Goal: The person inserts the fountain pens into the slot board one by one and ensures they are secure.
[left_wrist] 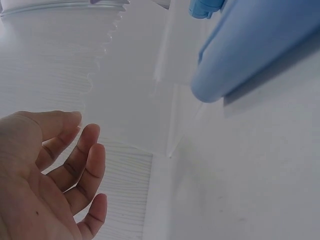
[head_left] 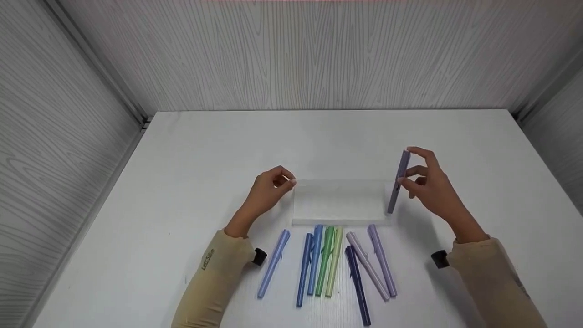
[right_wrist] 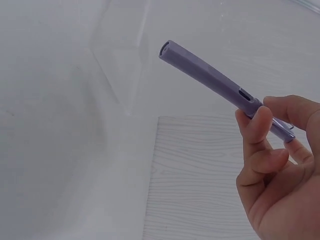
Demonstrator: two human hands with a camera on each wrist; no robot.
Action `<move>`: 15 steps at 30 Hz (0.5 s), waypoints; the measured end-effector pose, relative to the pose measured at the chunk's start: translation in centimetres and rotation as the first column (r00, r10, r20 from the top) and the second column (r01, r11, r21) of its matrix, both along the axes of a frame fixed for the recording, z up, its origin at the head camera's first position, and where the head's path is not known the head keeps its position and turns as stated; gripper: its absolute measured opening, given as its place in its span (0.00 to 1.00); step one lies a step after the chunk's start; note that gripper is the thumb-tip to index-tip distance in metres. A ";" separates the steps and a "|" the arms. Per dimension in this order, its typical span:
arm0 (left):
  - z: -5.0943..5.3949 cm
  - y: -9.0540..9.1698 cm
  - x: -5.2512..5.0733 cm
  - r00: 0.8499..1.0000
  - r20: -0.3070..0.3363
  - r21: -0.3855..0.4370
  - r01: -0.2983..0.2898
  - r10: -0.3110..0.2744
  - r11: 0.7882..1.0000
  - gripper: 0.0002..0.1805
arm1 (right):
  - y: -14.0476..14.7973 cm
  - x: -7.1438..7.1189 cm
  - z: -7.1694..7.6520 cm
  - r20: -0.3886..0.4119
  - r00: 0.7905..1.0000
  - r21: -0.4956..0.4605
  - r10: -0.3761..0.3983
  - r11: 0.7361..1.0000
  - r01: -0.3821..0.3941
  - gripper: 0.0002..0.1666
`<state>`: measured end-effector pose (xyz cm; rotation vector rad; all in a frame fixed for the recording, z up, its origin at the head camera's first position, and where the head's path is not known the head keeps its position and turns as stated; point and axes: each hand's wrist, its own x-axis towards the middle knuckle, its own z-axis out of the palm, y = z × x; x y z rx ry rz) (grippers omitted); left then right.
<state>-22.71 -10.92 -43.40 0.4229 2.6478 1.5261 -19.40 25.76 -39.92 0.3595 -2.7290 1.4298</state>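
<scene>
Between finger and thumb, my left hand (head_left: 268, 189) pinches the far left corner of a clear plastic pen rack (head_left: 341, 222). A notched side edge shows on the rack (left_wrist: 130, 75) in the left wrist view. My right hand (head_left: 426, 182) holds a purple pen (head_left: 397, 187) by thumb and fingers, tilted near upright, beside the rack's right end. In the right wrist view, that pen (right_wrist: 205, 72) has a small dark window in its barrel, and part of it is hidden behind the fingers.
Several capped pens lie in front of the rack: a periwinkle pen (head_left: 273, 264), a blue pen (head_left: 304, 271), a green pen (head_left: 324, 262), a yellow-green pen (head_left: 334, 262), a navy pen (head_left: 358, 287) and a lilac pen (head_left: 382, 260) among them. Wood-grain panels (head_left: 319, 54) wall the white table (head_left: 218, 136).
</scene>
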 end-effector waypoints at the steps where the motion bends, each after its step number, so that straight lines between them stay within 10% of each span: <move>1: 0.0 0.0 0.0 1.000 0.003 0.001 -0.002 0.002 1.000 0.06 | -0.1 0.0 0.0 0.001 1.000 -0.005 0.002 1.000 -0.002 0.41; 15: -0.2 0.0 -0.1 1.000 -0.015 -0.004 -0.004 0.004 1.000 0.06 | -0.3 0.5 -0.3 0.001 1.000 0.027 -0.022 0.999 0.022 0.40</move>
